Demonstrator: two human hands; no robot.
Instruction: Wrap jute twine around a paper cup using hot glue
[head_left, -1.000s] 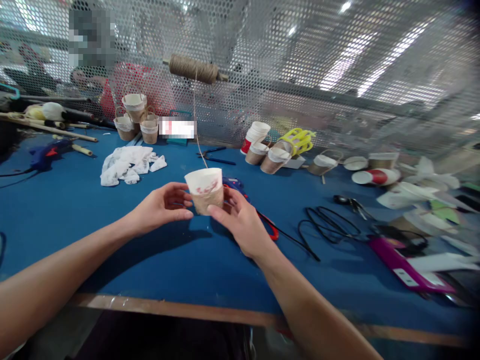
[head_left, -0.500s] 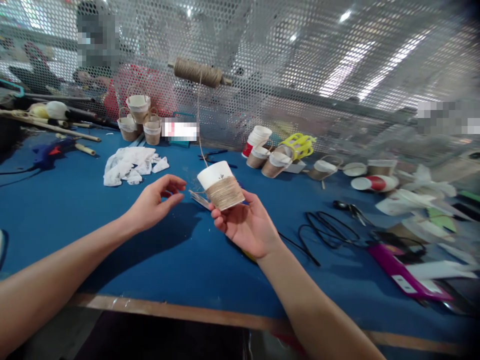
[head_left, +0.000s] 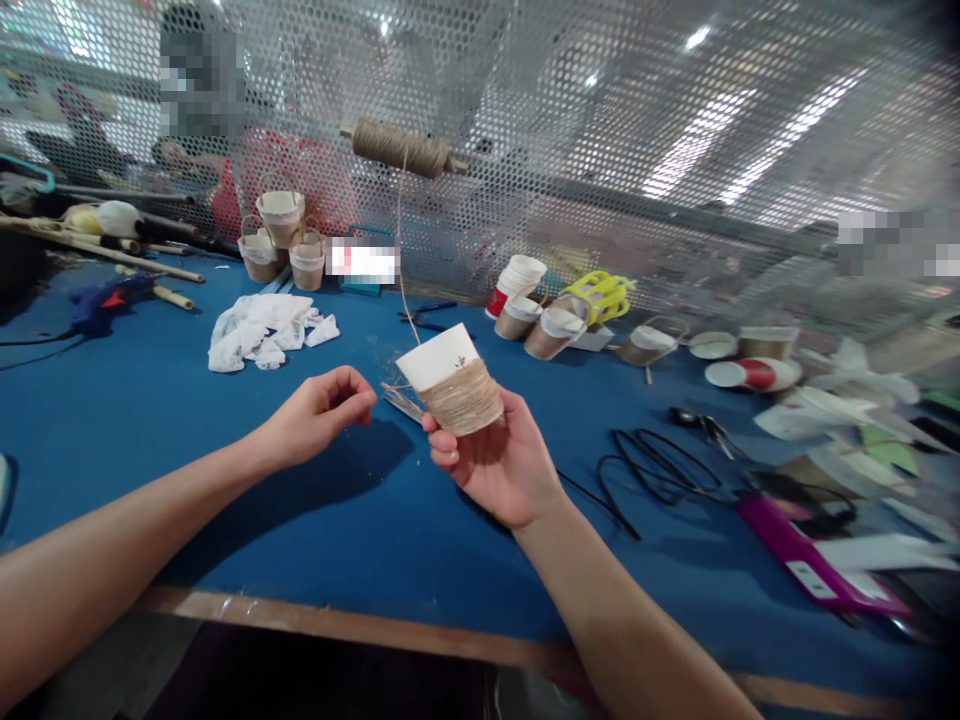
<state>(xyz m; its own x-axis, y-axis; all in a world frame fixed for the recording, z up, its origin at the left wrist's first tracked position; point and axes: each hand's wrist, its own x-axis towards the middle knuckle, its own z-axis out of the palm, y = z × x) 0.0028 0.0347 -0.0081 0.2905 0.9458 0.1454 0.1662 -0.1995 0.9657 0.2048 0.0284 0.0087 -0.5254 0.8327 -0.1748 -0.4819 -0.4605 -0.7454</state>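
My right hand point(head_left: 499, 460) grips a white paper cup point(head_left: 437, 358) from below and the right. Brown twine point(head_left: 461, 398) is wound round part of the cup, and bare white paper with a small dark print shows above it. The cup is tilted, its white end toward the upper left. A strand of twine runs down from a spool point(head_left: 401, 148) and passes behind the cup. At the left of the cup a short twine end sticks out. My left hand point(head_left: 330, 410) hovers left of the cup, apart from it, fingers curled against the thumb; nothing shows in them.
Crumpled white cloth point(head_left: 262, 330) lies at the left, before twine-wrapped cups point(head_left: 280, 215). Pliers point(head_left: 427, 318) lie behind the held cup. Further right are more wrapped cups point(head_left: 555, 330), a black cable point(head_left: 667, 460) and a purple box point(head_left: 817, 555). A glue gun point(head_left: 112, 300) lies far left.
My right hand has turned the cup, so its opening no longer shows and its print sits further right. My left hand's fingers and thumb have closed together.
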